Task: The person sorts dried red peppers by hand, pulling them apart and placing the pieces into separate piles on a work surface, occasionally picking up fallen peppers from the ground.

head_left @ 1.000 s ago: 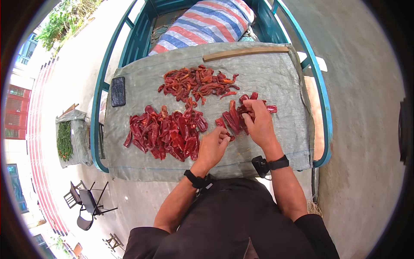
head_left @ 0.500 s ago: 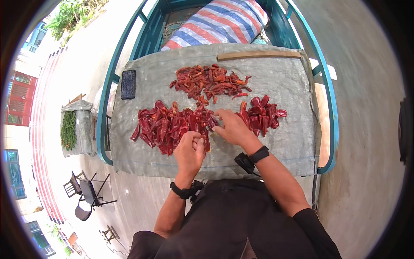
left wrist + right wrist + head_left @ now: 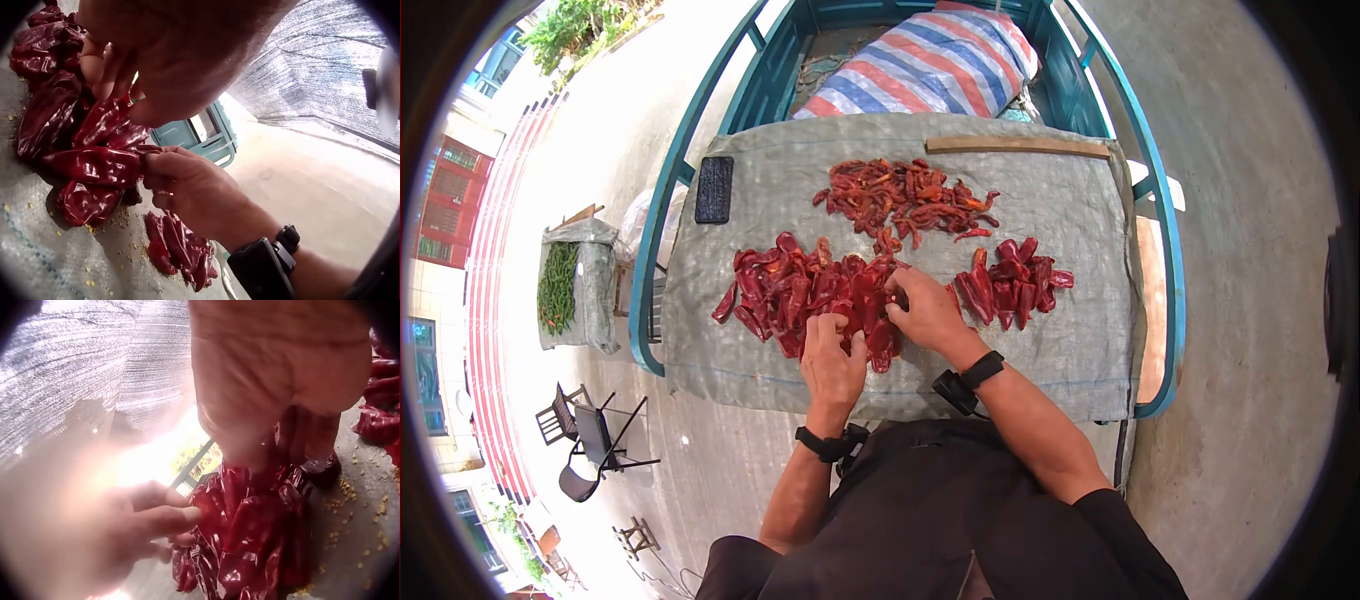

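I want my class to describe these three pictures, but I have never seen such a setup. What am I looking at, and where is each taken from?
No machine here: a person works with bare hands and wears three cameras. The wide picture comes from the head, looking down; the two close-ups come from the wrists. A grey woven sheet on a teal cart bears three heaps of red chillies: a big pile, a small pile and a drier far pile. The right hand pinches a chilli at the big pile; the left hand touches that pile, its grip unclear.
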A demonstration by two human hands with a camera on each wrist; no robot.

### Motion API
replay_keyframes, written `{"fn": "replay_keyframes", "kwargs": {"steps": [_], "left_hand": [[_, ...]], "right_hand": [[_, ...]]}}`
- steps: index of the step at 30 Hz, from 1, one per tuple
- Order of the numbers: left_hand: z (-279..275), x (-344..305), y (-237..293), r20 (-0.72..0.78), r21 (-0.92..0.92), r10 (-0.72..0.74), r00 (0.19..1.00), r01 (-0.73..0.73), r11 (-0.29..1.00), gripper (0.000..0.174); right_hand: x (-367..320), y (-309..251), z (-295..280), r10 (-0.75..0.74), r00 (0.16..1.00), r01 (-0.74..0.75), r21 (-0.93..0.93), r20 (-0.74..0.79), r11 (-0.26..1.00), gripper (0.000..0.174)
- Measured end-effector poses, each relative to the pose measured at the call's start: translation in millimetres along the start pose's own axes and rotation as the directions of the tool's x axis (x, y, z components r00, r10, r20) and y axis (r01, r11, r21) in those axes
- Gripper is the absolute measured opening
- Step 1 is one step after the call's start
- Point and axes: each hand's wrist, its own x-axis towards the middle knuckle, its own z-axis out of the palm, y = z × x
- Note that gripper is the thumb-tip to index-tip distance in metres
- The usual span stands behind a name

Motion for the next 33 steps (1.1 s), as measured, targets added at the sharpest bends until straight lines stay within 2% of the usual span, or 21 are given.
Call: {"fn": "replay_keyframes", "kwargs": {"steps": [4,7,9,13,16,19,25,28,31,33], "left_hand": [[1.4,2.4,-9.1,-0.015,0.005,-0.043,0.999,0.043,0.999,0.039],[1.4,5.2,-9.1,0.002,-0.035,-0.082,0.997,0.082,0.996,0.041],[1.7,7.5,-8.7,0.028,-0.076,-0.129,0.991,0.131,0.988,0.043],[9.0,8.2,-16.1,0.035,-0.158,-0.077,0.996,0.081,0.984,0.043],[12.2,10.8,-16.9,0.055,-0.208,-0.080,0.995,0.090,0.974,0.041],[14.1,13.6,-18.3,0.073,-0.287,-0.096,0.993,0.114,0.951,0.040],[8.7,18.4,-14.4,0.190,-0.583,-0.157,0.969,0.240,0.776,0.046],[7.2,22.0,-7.7,0.307,-0.714,-0.101,0.946,0.299,0.634,0.046],[15.3,30.0,-1.4,0.355,-0.716,-0.001,0.935,0.272,0.642,0.038],[27.4,36.1,8.6,0.383,-0.694,0.016,0.924,0.276,0.664,0.034]], "right_hand": [[-0.8,1.2,-2.0,0.042,0.999,-0.044,0.129,0.013,0.991,0.035],[1.1,12.1,4.5,0.136,0.986,-0.154,0.240,0.093,0.959,0.038],[2.9,12.5,6.2,0.169,0.975,-0.206,0.298,0.145,0.932,0.044],[6.5,4.9,6.6,0.180,0.950,-0.274,0.408,0.254,0.871,0.059],[5.3,10.0,20.1,0.101,0.986,-0.138,0.313,0.131,0.940,0.065],[7.2,7.1,17.7,0.135,0.968,-0.183,0.226,0.212,0.957,0.058],[2.8,5.6,7.2,0.077,0.981,-0.150,0.450,0.176,0.880,0.040],[-4.9,-2.3,-11.7,0.186,0.942,-0.322,0.594,0.280,0.737,0.035],[-13.5,4.8,-23.5,0.155,0.975,-0.218,0.535,0.159,0.816,0.025],[-24.1,-1.3,-42.9,0.253,0.957,-0.286,0.589,0.139,0.756,0.024]]}}
